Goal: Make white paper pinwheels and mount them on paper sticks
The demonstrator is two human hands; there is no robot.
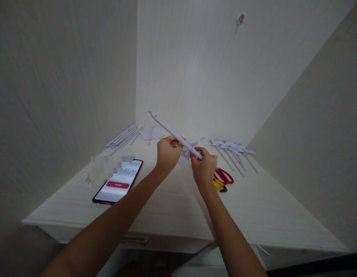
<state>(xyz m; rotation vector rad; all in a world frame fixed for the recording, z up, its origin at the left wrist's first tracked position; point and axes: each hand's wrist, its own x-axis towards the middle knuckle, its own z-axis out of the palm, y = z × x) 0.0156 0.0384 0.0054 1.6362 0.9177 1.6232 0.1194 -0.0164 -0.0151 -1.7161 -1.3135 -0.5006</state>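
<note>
We've got a thin white paper tube point(171, 131), tilted, raised above the tabletop, far-left tip pointed like a loose flap. Right hand point(205, 163) grips its near end; left hand point(169, 153) curls in at mid-length. Folded white paper point(185, 155) sits behind, between hands.

The right hand point(205, 163) hides the blades of the red scissors point(230, 177) and part of the yellow tool point(218, 185). Folded paper point(184, 156) is partly covered by the stick point(175, 135). Blocky pixels mask the far end of the phone point(118, 192). The bottom edge cuts off both forearms point(109, 227).
</note>
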